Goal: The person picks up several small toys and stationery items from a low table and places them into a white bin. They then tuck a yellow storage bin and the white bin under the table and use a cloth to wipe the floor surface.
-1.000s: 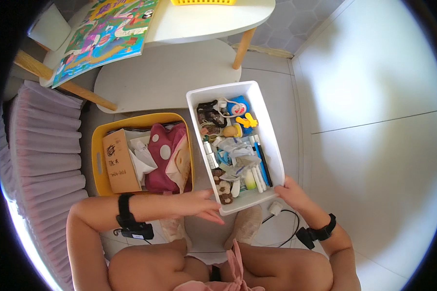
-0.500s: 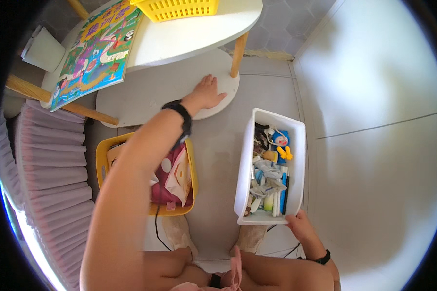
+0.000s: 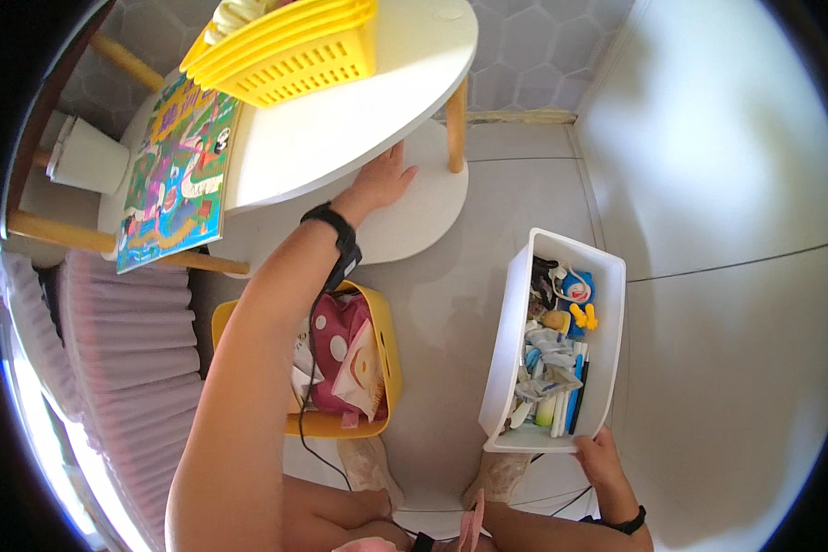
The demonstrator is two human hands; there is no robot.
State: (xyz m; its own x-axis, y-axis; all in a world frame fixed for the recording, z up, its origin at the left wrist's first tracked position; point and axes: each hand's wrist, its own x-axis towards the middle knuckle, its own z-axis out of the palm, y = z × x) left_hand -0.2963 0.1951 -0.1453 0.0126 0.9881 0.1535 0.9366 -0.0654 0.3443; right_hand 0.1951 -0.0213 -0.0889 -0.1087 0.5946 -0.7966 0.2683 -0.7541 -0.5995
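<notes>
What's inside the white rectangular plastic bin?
White bin contents include crumpled grey-white wrapping, a small yellow piece, a slim blue stick and a slim black stick. Whatever lies beneath the wrapping is covered.

bin (image 3: 511,340) right of tub (image 3: 389,354), book (image 3: 182,175) on table (image 3: 340,124)

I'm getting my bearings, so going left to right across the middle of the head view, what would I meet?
Pleated lavender curtain → yellow storage bin → white rectangular storage bin → smooth white panel.
</notes>
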